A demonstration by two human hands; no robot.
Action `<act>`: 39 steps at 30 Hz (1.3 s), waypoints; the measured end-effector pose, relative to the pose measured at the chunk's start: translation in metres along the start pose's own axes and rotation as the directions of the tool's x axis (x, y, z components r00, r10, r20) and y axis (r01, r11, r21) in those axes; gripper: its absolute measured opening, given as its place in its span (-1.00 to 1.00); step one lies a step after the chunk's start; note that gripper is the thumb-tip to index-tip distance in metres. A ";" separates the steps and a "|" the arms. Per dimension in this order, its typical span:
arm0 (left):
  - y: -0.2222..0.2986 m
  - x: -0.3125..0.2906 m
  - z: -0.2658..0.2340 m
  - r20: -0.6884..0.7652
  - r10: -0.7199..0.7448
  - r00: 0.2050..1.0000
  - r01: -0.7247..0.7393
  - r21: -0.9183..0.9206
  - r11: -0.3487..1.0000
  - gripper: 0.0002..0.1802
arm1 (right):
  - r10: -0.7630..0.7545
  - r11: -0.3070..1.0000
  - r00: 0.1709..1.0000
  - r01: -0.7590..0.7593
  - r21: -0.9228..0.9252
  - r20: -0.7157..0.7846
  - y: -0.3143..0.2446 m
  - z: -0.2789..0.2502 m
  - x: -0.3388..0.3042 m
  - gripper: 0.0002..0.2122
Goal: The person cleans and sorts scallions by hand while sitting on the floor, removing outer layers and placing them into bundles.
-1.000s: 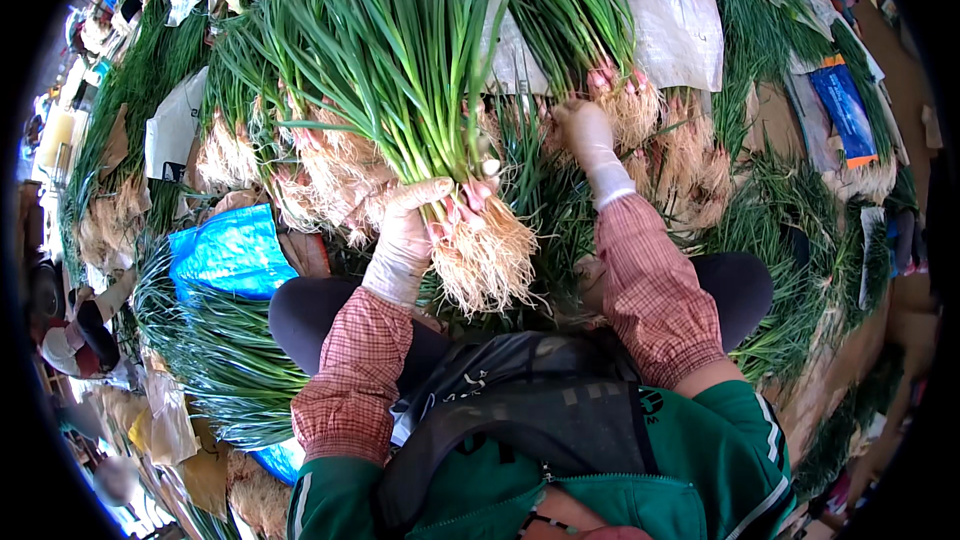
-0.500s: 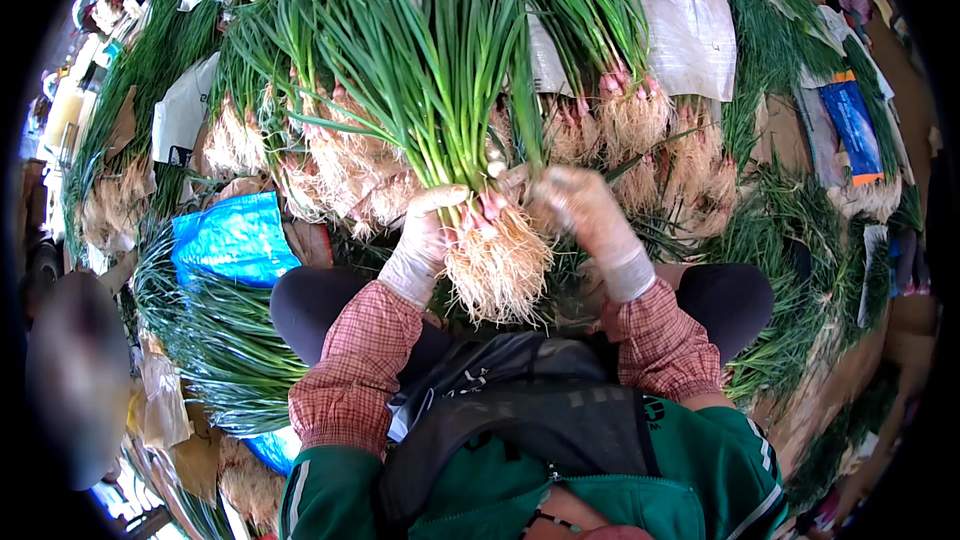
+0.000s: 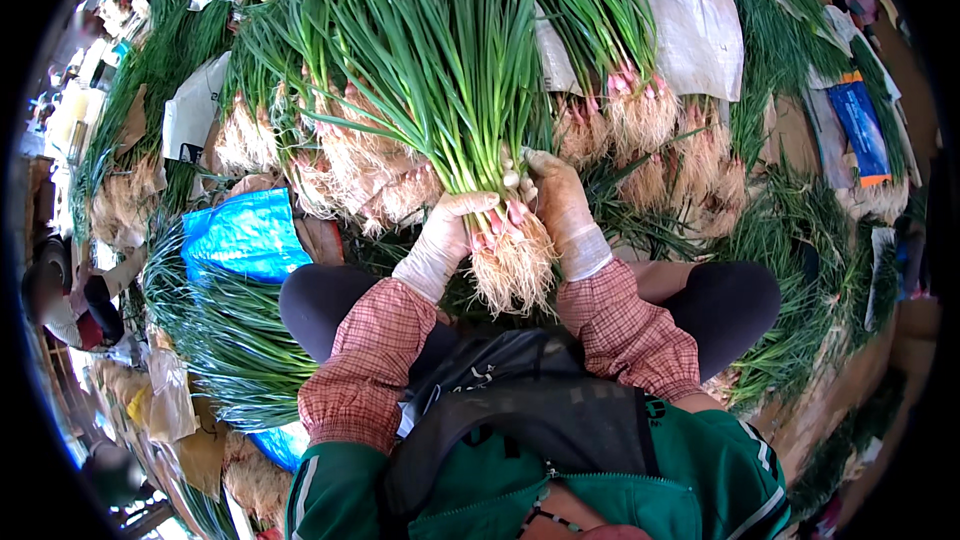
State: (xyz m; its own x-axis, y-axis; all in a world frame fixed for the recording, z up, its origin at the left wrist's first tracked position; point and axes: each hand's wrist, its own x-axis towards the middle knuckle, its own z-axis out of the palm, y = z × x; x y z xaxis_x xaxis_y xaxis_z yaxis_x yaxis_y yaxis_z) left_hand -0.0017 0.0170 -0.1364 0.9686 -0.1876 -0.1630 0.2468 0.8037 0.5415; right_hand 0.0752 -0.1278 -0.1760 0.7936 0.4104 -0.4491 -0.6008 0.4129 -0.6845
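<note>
A bunch of green onions (image 3: 480, 140) is upright in front of me, with long green leaves, pink and white bulbs and a mass of pale roots (image 3: 508, 265) hanging down. My left hand (image 3: 450, 235), in a whitish glove, closes round the bunch from the left, its thumb lying across the stems just above the bulbs. My right hand (image 3: 562, 202), gloved too, grips the right side of the bunch beside a few bare white bulbs (image 3: 514, 178). Some of its fingers are hidden behind the stems.
More onion bunches (image 3: 640, 105) lie beyond my hands, roots toward me. White sacking (image 3: 690, 20) covers some leaves. A blue sheet (image 3: 248, 235) rests over a green heap (image 3: 245, 350) at my left. Loose greens (image 3: 780, 260) are piled at my right. Another person (image 3: 80, 295) is at the far left.
My right hand, blurred and a little out to the right before, is now still against the bunch. A loose strand of green leaf near it no longer shows apart. The view has shifted slightly.
</note>
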 end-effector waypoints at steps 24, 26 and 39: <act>0.003 0.010 0.002 0.109 -0.022 0.994 0.035 -0.111 0.993 -0.34 | -0.287 0.461 0.890 0.453 -0.763 0.354 -0.044 -0.019 -0.046 -0.76; -0.002 0.009 -0.005 0.083 -0.048 0.995 0.059 -0.137 0.989 -0.33 | -0.128 0.614 0.885 0.425 -0.664 0.448 -0.034 -0.014 -0.057 -0.72; -0.003 0.005 -0.005 0.034 -0.119 0.992 0.121 -0.053 0.991 -0.42 | -0.084 0.924 0.995 0.058 -0.378 -0.053 -0.028 0.003 -0.017 -0.79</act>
State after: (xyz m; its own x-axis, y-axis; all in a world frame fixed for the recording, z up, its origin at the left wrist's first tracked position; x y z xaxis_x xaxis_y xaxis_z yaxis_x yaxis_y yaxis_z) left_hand 0.0022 0.0167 -0.1429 0.9327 -0.3010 -0.1988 0.3603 0.8037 0.4736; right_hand 0.0779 -0.1439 -0.1469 0.8452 0.3307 -0.4198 -0.4732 0.0979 -0.8755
